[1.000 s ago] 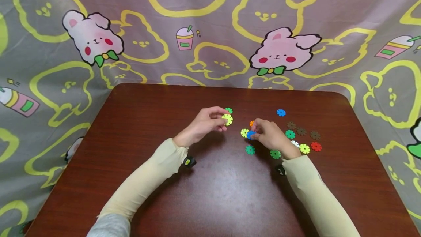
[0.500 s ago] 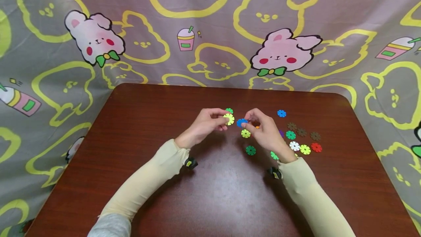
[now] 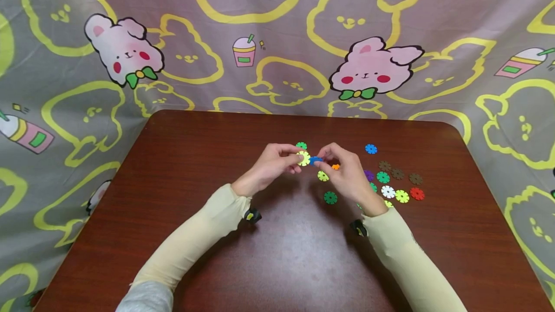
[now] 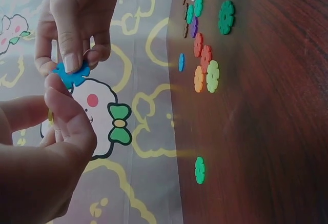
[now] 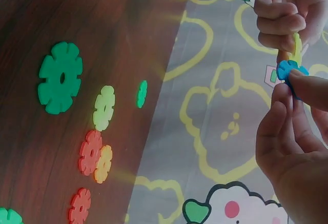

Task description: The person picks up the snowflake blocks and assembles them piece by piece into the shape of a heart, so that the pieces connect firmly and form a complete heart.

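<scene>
My left hand (image 3: 273,165) pinches a yellow notched plastic disc (image 3: 304,158) between thumb and fingers, raised over the table. Facing it, my right hand (image 3: 347,170) pinches a blue notched disc (image 3: 316,161), which is tilted to the yellow one. The two discs meet edge to edge in the head view. In the right wrist view the blue disc (image 5: 291,71) overlaps the lower end of the yellow disc (image 5: 296,48). From the left wrist view the blue disc (image 4: 72,74) shows beneath my right thumb, while the left fingers hide most of the yellow disc.
Several more notched discs lie on the brown table (image 3: 217,143), among them a green one (image 3: 330,198), a white one (image 3: 388,191), a red one (image 3: 417,193) and a blue one (image 3: 371,149). A patterned cloth (image 3: 277,37) hangs behind the table.
My right hand has lifted the blue disc from beside a yellow disc on the table and brought it left against the held yellow disc. My left hand has barely shifted.
</scene>
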A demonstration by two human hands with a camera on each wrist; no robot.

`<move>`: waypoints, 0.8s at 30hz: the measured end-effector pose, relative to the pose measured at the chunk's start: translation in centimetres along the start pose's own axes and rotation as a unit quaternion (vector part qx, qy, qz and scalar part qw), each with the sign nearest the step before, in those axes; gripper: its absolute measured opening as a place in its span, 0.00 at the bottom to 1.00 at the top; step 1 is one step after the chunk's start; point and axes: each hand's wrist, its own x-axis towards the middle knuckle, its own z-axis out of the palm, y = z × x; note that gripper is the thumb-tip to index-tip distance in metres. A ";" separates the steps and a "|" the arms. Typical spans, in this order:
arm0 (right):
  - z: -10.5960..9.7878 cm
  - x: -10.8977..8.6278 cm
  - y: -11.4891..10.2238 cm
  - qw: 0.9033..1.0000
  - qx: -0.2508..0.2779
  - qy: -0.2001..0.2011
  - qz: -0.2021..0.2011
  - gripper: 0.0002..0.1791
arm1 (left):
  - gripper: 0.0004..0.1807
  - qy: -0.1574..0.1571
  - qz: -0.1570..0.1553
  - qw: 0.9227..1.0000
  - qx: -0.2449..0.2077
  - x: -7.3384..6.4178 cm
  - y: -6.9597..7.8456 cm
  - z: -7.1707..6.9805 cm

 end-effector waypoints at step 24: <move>0.6 -0.2 -0.2 0.988 -0.074 0.042 -0.131 0.11 | 0.14 0.002 0.014 1.000 -0.023 -0.2 -0.3 0.4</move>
